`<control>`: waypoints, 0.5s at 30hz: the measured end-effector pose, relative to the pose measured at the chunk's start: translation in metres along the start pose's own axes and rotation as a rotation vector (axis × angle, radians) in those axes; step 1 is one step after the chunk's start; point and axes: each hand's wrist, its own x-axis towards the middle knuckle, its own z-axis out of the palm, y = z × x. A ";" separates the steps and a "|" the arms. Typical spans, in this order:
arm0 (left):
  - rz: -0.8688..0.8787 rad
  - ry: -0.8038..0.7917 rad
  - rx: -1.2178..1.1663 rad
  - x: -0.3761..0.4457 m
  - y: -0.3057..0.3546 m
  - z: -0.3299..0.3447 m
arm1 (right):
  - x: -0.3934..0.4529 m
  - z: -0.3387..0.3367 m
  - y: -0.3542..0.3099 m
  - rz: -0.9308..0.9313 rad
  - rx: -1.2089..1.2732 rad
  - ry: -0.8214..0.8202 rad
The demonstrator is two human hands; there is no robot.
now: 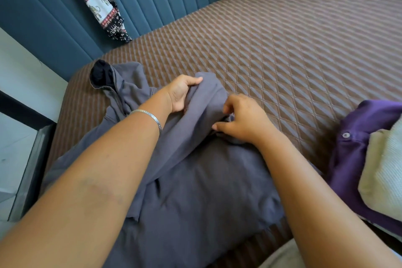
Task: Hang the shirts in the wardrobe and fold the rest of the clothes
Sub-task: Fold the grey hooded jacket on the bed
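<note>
— Hands?
— Left hand (181,93) grips a fold of the grey garment (195,180); right hand (243,119) pinches it too.
— Garment's place?
— Spread on the quilted brown bed (282,50), beside a purple shirt (352,154).

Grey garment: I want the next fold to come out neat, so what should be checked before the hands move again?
1. Left hand grips the grey garment: ok.
2. Right hand pinches its bunched part: ok.
3. Garment lies flat: not ok, it is creased and bunched under the hands.
4. Bare bedspread beyond the hands for laying it out: ok.
5. Purple shirt apart from the grey cloth: cannot tell, the right forearm hides the gap.
</note>
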 end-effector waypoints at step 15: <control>0.046 0.218 0.502 0.005 0.008 -0.002 | 0.000 0.019 -0.028 0.607 1.135 -0.449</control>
